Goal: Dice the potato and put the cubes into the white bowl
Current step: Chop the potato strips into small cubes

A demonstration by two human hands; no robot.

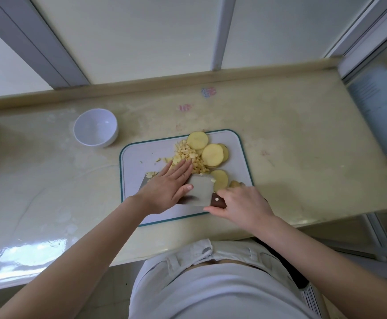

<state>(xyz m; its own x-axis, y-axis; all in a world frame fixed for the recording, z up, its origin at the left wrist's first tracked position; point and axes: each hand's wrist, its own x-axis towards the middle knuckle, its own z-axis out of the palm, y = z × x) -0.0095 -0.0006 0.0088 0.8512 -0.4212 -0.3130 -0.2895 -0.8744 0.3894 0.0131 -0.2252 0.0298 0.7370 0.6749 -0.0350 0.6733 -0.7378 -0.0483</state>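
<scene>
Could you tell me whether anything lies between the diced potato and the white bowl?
Nothing visible does: only bare white cutting board and beige countertop separate the yellow diced potato pile from the round white bowl.

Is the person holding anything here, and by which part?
The right hand grips the cleaver by its brown handle. The left hand holds nothing: its straight fingers lie flat across the blade, touching the diced potato.

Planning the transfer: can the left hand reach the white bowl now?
Probably yes: the left hand lies open on the cleaver, and only bare board and counter separate it from the white bowl.
</scene>
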